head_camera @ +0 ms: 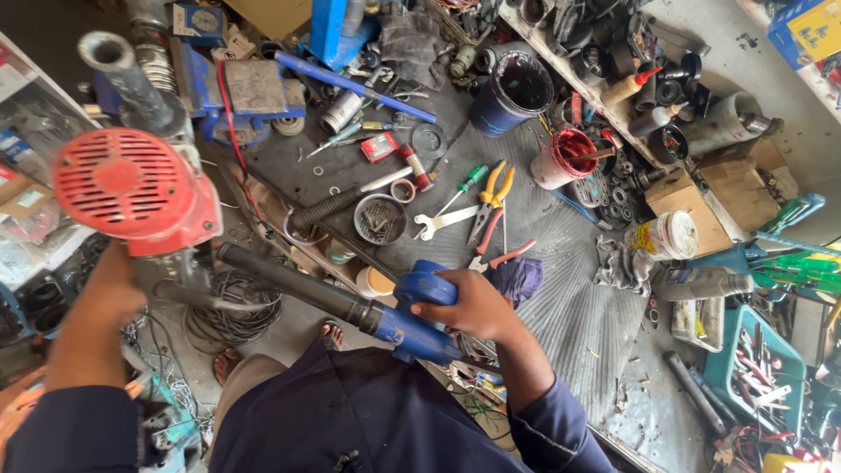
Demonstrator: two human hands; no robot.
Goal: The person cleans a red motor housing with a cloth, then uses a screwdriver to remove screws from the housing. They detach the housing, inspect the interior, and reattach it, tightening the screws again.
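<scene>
Nearest us, our right hand is clenched around the body of a blue electric blower, whose long black nozzle runs up and left, over the bench edge and towards the red motor housing. Our left hand reaches under that red grilled housing and props it from below; the fingers are hidden behind it, so we cannot tell whether they grip or merely press. We judge the step is best done by keeping the housing braced and the nozzle mouth close to its grille, with the blower body low so dust blows away from us. Beyond the right hand, on the ribbed bench mat, lie yellow-handled pliers, red-handled cutters and a white spanner. To the right, a white round tub with a yellow label lies on its side beside a plain brown cardboard box. Further off stand a red-stained white pot and a dark blue bucket. A small red and white carton lies mid-bench. At the far right corner sits a blue and yellow box, its print too small to make out.
</scene>
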